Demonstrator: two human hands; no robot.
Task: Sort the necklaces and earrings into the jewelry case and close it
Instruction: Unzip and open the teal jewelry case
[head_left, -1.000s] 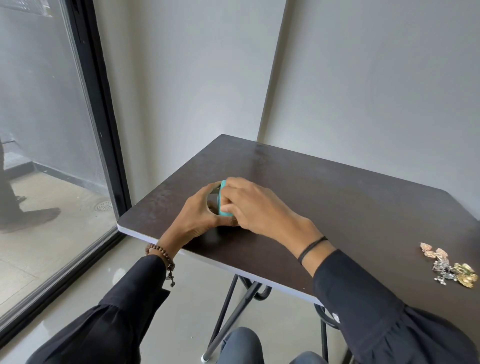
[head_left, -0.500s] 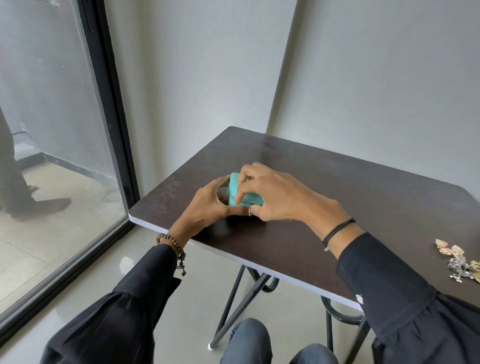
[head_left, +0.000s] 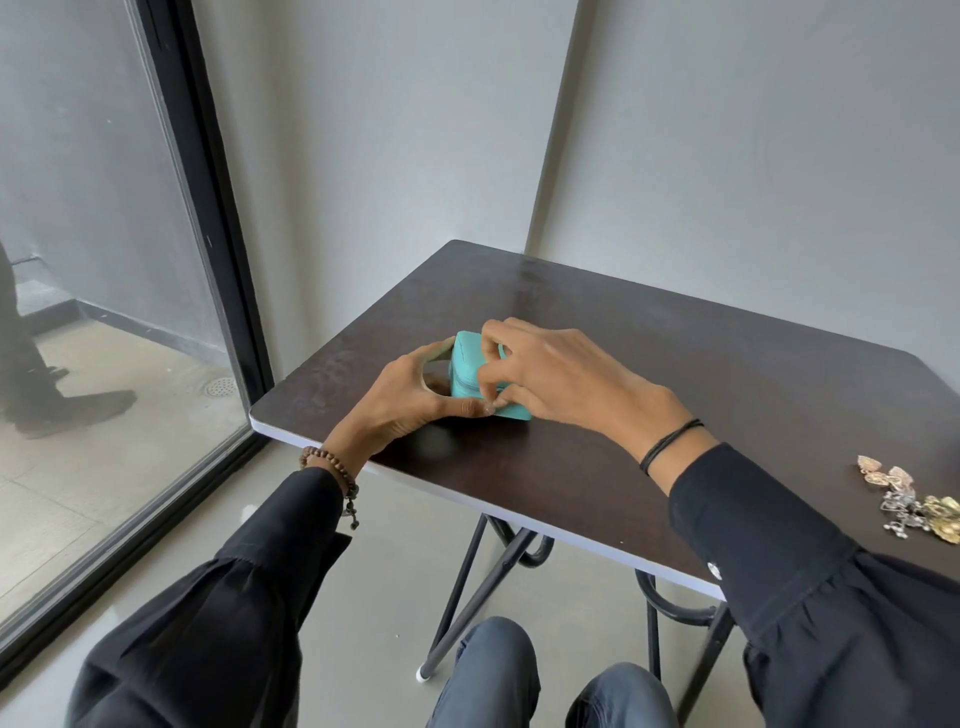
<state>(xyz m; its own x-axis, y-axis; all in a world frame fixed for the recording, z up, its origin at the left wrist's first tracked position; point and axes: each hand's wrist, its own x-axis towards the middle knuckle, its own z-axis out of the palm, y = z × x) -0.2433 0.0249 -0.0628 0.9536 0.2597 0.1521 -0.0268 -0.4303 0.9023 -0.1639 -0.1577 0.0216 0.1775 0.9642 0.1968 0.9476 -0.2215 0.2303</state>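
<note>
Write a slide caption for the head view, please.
Left hand and right hand hold a boxy turquoise jewelry case on a dark brown table; gold and silver jewelry lies apart.

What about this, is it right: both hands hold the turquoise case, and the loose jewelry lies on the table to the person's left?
Not quite. The head view shows the loose jewelry on the table to the person's right, not left. The left hand and right hand do both hold the turquoise case.

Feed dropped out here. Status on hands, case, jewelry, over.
Left grip holds jewelry case on table. Right grip pinches its front edge; case looks shut. Jewelry pile untouched, far right. Nothing in the way.
</note>
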